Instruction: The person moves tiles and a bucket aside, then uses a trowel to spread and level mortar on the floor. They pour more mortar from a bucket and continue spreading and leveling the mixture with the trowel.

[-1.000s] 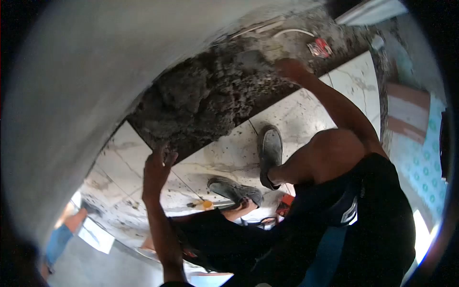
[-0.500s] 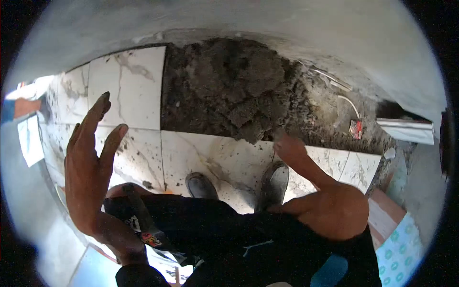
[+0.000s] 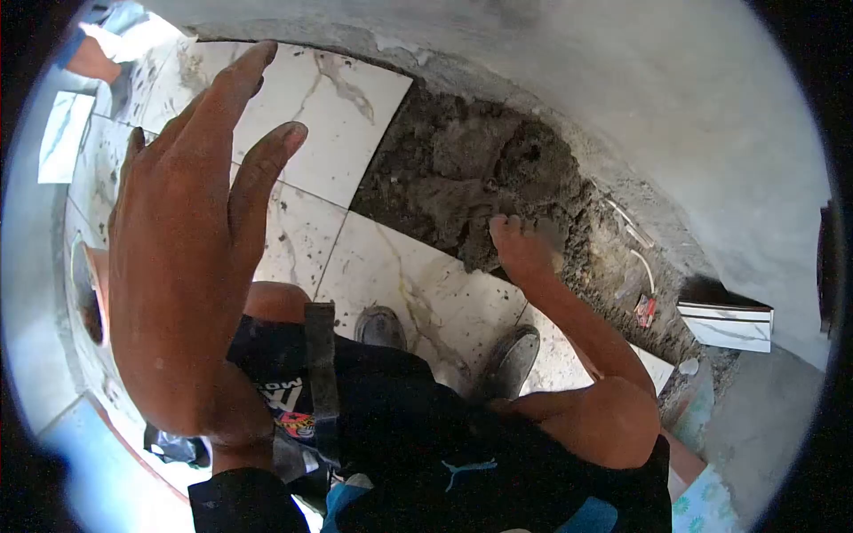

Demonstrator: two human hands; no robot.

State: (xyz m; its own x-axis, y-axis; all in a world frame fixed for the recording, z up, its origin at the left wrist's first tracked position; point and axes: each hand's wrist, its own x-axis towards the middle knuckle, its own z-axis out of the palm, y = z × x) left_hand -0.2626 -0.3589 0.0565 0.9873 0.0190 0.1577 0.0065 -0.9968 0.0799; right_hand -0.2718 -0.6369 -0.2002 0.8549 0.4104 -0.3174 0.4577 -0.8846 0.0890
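My left hand [image 3: 191,213] is raised at the left, close to the camera, with thumb and fingers apart and nothing between them. My right hand [image 3: 526,249] reaches down to the lower edge of the dark wet mortar [image 3: 453,151], its fingertips at the mortar; whether it holds anything is hidden. The mortar lies in a gap beside the white marbled tiles [image 3: 293,107]. Bits of mortar speckle the laid tiles around my shoes.
A grey wall [image 3: 622,80] curves along the top and right. A red and white packet [image 3: 645,309] and tile pieces [image 3: 729,327] lie at the right. Another person's foot [image 3: 93,60] shows at the upper left, near a loose tile strip [image 3: 65,138].
The view has turned, tilting the floor clockwise. My left hand appears larger and higher. My right hand has moved over the mortar, where a smoothed streak and a round hollow now show.
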